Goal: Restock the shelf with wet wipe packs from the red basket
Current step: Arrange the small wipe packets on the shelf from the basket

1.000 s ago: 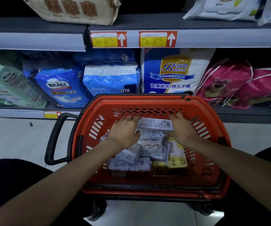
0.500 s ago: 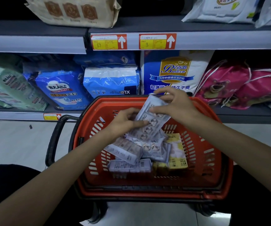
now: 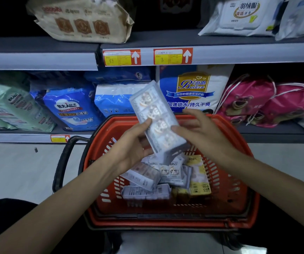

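Shelves [image 3: 220, 54] span the upper half of the frame, loaded with blue bags [image 3: 70, 109] at left and pink bags [image 3: 257, 103] at right. Below centre sits the red basket [image 3: 235, 180], with loose wipe packs [image 3: 171, 173] and a yellow pack [image 3: 198, 175] lying on its bottom. At mid-frame, above the basket's far rim, one long wet wipe pack [image 3: 156, 114] is tilted, top leaning left. The left grip [image 3: 131, 149] clasps its lower left edge, thumb on the front. The right grip [image 3: 202, 136] is relaxed, thumb tip touching the pack's right edge.
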The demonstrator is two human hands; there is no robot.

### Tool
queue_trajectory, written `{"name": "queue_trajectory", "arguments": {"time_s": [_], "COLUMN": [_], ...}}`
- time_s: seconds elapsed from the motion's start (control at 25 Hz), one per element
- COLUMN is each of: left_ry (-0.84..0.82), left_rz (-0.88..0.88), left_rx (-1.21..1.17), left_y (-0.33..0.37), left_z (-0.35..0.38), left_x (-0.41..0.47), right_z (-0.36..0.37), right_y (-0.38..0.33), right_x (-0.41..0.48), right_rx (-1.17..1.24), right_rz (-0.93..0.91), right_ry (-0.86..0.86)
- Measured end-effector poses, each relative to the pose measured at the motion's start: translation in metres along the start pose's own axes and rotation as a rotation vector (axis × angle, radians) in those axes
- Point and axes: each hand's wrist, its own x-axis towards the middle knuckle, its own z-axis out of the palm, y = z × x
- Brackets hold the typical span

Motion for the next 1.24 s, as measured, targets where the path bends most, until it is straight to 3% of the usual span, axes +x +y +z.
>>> {"name": "queue_trajectory", "arguments": {"time_s": [0.16, 0.28, 0.4, 0.56, 0.68, 0.88, 1.04, 1.24], "left_ry": [0.055, 0.081, 0.105, 0.104, 0.118, 0.145, 0.101, 0.073], "left_rz": [0.092, 0.138, 0.175, 0.232, 0.277, 0.368, 0.352, 0.364], "left_rx": [-0.062, -0.107, -0.124, -0.103, -0.133, -0.155, -0.169, -0.150], "left_y": [0.012, 0.016, 0.020, 0.026, 0.032, 0.034, 0.040, 0.049], "left_z": [0.003, 0.008, 0.015, 0.021, 0.021, 0.012, 0.001, 0.000], "left_x": [-0.006, -0.008, -0.012, -0.018, -0.020, -0.021, -0.022, -0.030], "right_z": [0.011, 0.017, 0.019, 0.018, 0.016, 0.015, 0.017, 0.006], "right_y": [0.013, 0.023, 0.025, 0.018, 0.012, 0.010, -0.007, -0.017], "right_x": [-0.016, -0.015, -0.007, 0.008, 0.010, 0.006, -0.011, -0.006], "right_rx": [-0.401, -0.809, -0.909, -0.849, -0.721, -0.488, -0.135, 0.135], "right_rz": [-0.218, -0.478, -0.649, -0.811, -0.912, -0.907, -0.676, -0.471], "right_ry": [-0.051, 0.044, 0.197, 0.330, 0.238, 0.167, 0.099, 0.126]}}
